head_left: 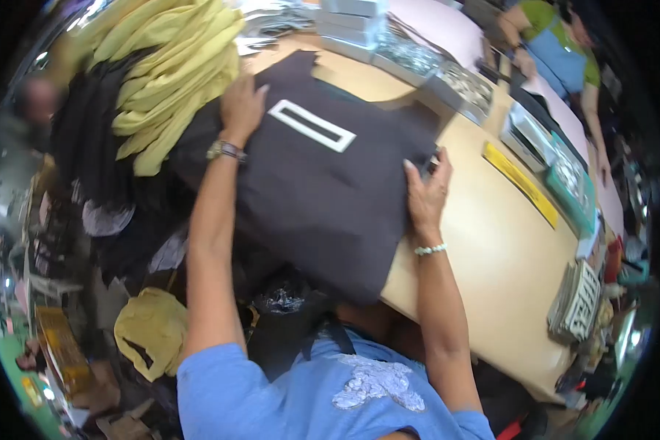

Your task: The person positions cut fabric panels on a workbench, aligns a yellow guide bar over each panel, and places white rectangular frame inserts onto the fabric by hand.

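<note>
A dark fabric piece [323, 191] with a white rectangular frame shape [313, 125] on it lies over the table edge and hangs down toward my body. My left hand [242, 106] rests on its upper left part, fingers apart and pointing away from me. At its right edge, my right hand [427, 191] holds the border, thumb on top and the other fingers partly hidden behind the cloth. Left of my left hand is a heap of yellow fabric pieces [176, 73] above more dark cloth [95, 125].
The pale wooden table [491, 271] extends to the right, with a yellow ruler-like strip [521, 185], a teal tray [570, 180] and white boxes [352, 26]. Another person [557, 55] works at the far right. Yellow cloth [152, 330] hangs low at left.
</note>
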Tool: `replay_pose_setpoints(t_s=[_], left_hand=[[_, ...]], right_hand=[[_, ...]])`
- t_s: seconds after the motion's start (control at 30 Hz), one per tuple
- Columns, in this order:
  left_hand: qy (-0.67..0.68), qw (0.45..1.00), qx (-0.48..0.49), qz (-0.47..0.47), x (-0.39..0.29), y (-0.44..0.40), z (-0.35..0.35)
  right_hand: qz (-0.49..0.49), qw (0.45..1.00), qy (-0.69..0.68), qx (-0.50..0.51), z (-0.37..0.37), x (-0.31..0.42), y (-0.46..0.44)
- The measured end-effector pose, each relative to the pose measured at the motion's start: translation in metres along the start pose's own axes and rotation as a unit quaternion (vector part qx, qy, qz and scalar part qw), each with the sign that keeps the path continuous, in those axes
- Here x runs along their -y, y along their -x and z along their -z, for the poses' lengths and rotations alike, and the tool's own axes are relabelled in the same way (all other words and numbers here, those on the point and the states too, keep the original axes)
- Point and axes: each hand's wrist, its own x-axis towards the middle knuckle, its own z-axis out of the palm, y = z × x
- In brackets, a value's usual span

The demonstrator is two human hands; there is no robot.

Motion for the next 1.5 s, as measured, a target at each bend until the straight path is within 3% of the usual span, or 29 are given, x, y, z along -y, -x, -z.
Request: replay_pose_setpoints(t_s=[0.07,0.13,0.3,0.4,0.47,0.57,0.63,0.7,0.73,0.83,0.93,1.07,1.2,1.33,1.37,1.43,1.47,1.5], left_hand=[[0.018,0.999,-0.039,-0.026,-0.024,0.013,0.017],[0.018,0.995,0.101,0.014,-0.047,0.033,0.039],[0.071,0.983,0.168,0.023,-0.046,0.067,0.040],[0.018,0.994,0.097,0.048,-0.027,0.055,0.051],[-0.059,0.997,-0.003,0.050,-0.002,0.057,0.063],[-0.041,0.973,-0.069,0.215,0.043,0.088,0.075],[-0.007,0.925,-0.059,0.376,0.063,0.113,0.079],[0.204,0.848,-0.071,0.484,0.097,0.132,0.066],[0.344,0.784,-0.084,0.510,0.114,0.138,0.056],[0.533,0.691,-0.045,0.486,0.114,0.140,0.061],[0.573,0.635,-0.066,0.513,0.101,0.138,0.072],[0.533,0.676,0.014,0.508,0.132,0.152,0.071],[0.508,0.735,-0.061,0.445,0.093,0.133,0.103],[0.558,0.708,-0.015,0.433,0.107,0.135,0.093],[0.521,0.740,-0.015,0.425,0.125,0.140,0.078],[0.164,0.895,0.013,0.415,0.109,0.131,0.083],[-0.027,0.923,0.024,0.384,0.097,0.127,0.090],[-0.124,0.927,0.038,0.351,0.068,0.120,0.105]], right_hand=[[-0.026,0.999,-0.034,0.006,0.000,0.003,-0.001],[-0.047,0.999,-0.017,0.015,0.003,0.011,-0.003],[-0.046,0.998,0.018,0.032,0.005,0.012,-0.004],[-0.052,0.998,0.019,0.030,0.004,0.012,-0.004],[-0.042,0.999,0.025,0.024,0.004,0.009,-0.004],[-0.037,0.999,0.024,0.023,0.003,0.010,-0.003],[-0.031,0.999,0.029,0.020,0.003,0.008,-0.004],[-0.017,0.999,0.042,0.016,0.002,0.004,-0.004],[-0.015,0.999,0.047,0.018,0.002,0.003,-0.003],[-0.010,0.999,0.048,0.016,0.002,0.004,-0.004],[-0.010,0.999,0.041,0.009,0.002,0.004,-0.002],[-0.017,0.999,0.042,0.014,0.002,0.005,-0.004],[-0.045,0.999,0.020,0.018,0.005,0.010,-0.006],[-0.067,0.998,0.000,0.017,0.006,0.011,-0.007],[-0.070,0.997,0.001,0.014,0.006,0.009,-0.008],[-0.071,0.997,0.007,0.008,0.006,0.012,-0.007],[-0.071,0.997,0.011,0.006,0.006,0.012,-0.007],[-0.070,0.997,0.009,0.005,0.006,0.011,-0.008]])
